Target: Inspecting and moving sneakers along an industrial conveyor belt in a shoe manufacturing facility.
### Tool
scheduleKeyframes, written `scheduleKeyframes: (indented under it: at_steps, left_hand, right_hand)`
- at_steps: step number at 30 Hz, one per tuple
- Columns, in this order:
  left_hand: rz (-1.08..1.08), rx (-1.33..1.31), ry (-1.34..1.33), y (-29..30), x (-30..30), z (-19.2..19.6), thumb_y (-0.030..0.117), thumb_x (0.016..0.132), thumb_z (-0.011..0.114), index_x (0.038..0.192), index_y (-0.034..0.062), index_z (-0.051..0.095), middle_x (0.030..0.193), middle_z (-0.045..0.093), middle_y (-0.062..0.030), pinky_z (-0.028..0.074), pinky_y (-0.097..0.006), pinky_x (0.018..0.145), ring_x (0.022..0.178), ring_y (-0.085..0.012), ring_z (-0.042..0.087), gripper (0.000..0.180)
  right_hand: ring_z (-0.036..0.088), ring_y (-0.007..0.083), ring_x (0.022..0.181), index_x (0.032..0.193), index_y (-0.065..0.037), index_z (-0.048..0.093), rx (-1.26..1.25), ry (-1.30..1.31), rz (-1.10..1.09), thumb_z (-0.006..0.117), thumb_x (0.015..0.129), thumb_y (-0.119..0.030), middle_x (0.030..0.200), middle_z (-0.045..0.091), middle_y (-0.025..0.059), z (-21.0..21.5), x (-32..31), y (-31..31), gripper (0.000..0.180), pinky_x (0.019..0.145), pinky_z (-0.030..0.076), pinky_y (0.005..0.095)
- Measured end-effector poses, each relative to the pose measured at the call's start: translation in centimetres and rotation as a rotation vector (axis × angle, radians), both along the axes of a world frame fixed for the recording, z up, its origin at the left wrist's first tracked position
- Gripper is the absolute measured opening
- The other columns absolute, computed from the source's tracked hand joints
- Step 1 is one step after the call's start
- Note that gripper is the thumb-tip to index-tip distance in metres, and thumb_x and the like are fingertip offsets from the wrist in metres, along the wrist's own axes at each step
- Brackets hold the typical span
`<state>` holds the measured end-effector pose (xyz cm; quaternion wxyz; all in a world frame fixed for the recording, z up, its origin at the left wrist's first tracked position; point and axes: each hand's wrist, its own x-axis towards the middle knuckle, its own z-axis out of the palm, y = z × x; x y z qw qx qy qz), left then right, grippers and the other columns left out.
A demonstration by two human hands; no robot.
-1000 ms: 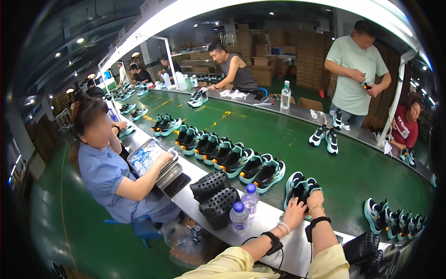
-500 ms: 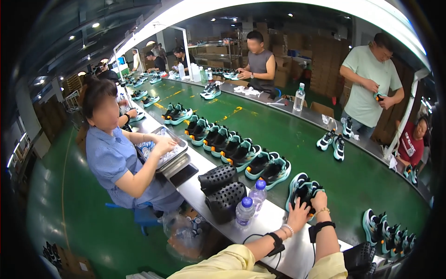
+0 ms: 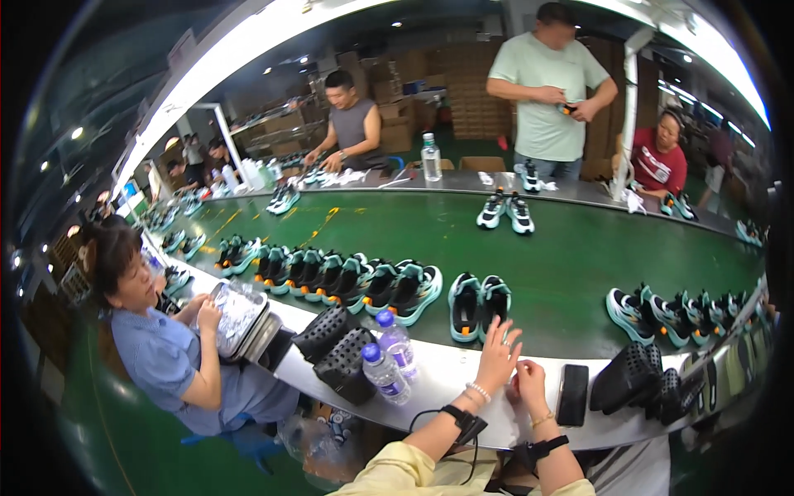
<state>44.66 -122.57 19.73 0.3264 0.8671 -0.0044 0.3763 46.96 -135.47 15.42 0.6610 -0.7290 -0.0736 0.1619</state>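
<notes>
Hands [image 3: 509,372] now off sneaker pair [image 3: 478,304]

- Belt [image 3: 579,256]: matt green, smooth, rubbery look.
- Ledge [image 3: 447,376]: pale, smooth, faintly glossy.
- Shoes [image 3: 478,306]: black and teal, cloth-like uppers, smooth soles.
- Bottles [image 3: 389,364]: clear glossy plastic, blue caps.
- Phone [image 3: 572,394]: black, glossy.
- Black moulds [image 3: 339,351]: matt, perforated plastic.
- Left hand [image 3: 499,357]: beaded bracelet, black fabric strap at wrist.
- Right hand [image 3: 529,387]: thin shiny bracelet.
</notes>
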Motion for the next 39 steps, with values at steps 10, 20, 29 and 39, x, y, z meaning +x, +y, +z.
scheduleKeyframes:
  at_steps: [10,20,29,39]
  left_hand:
    - [-0.189,-0.364,0.255,-1.8,-1.6,-8.6,0.017,0.094,0.055,0.09,0.0007,0.069,0.097,0.068,-0.0159,0.042,-0.043,0.1,0.11,-0.0342,0.057,0.022]
    - [-0.145,-0.386,0.256,-3.4,-1.1,-6.9,0.021,0.1,0.046,0.101,-0.005,0.067,0.1,0.068,-0.0164,0.05,-0.037,0.086,0.094,-0.0267,0.064,0.033]
    - [-0.194,-0.278,0.295,-3.5,-0.9,-7.7,0.018,0.099,0.048,0.105,-0.0052,0.065,0.103,0.063,-0.0178,0.046,-0.038,0.092,0.101,-0.0292,0.058,0.029]
    - [-0.188,-0.41,0.305,-4.1,-0.8,-7.4,0.018,0.102,0.043,0.11,-0.0044,0.064,0.101,0.065,-0.0162,0.047,-0.037,0.089,0.096,-0.0263,0.061,0.032]
  right_hand:
    - [0.05,0.0066,0.05,0.091,-0.001,0.068,0.058,-0.155,-0.025,0.054,0.097,-0.018,0.057,0.057,0.0008,-0.7,-4.9,-3.0,0.023,0.046,0.04,0.0249]
    - [0.052,0.0118,0.051,0.089,-0.003,0.065,0.0,-0.367,-0.041,0.055,0.097,-0.023,0.057,0.057,0.0044,-2.2,-3.9,-4.1,0.024,0.052,0.043,0.0288]
    - [0.053,0.0167,0.051,0.086,-0.003,0.063,-0.012,-0.431,-0.027,0.055,0.096,-0.025,0.057,0.056,0.007,-2.3,-3.9,-5.0,0.026,0.054,0.044,0.0311]
    - [0.053,0.019,0.051,0.086,-0.001,0.062,-0.014,-0.431,-0.055,0.057,0.095,-0.024,0.059,0.057,0.0103,-2.0,-3.9,-5.2,0.025,0.054,0.043,0.0316]
